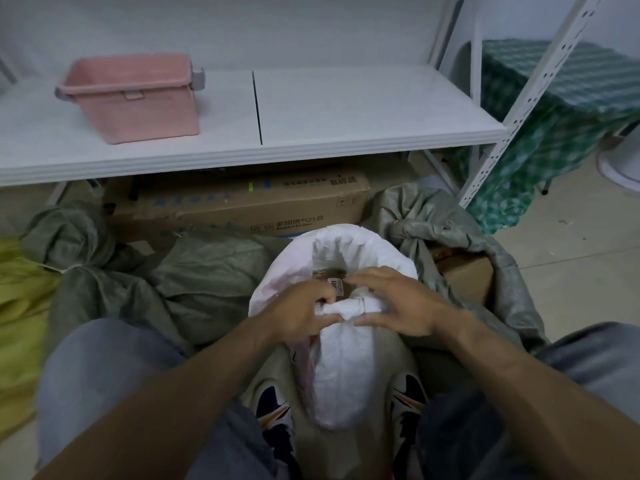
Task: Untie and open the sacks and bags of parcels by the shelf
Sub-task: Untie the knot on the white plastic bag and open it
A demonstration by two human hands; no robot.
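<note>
A white woven sack point(343, 372) stands between my knees, its mouth rolled open and a brown parcel with a white label point(334, 277) showing inside. My left hand point(301, 315) grips the rolled near rim of the sack, fingers curled round the fabric. My right hand point(398, 303) rests on the same rim from the right, thumb under the roll and fingers spread over it. A grey-green sack point(93, 271) tied with string lies to the left. Another grey-green sack point(446, 230) on the right is open around a cardboard box point(467, 275).
A white shelf point(311, 133) runs across above the sacks, with a pink basket point(131, 98) on it. A long cardboard box point(242, 202) lies under the shelf. A yellow-green bag point(17, 306) is at the far left. A table with a green checked cloth point(554, 116) stands at the right.
</note>
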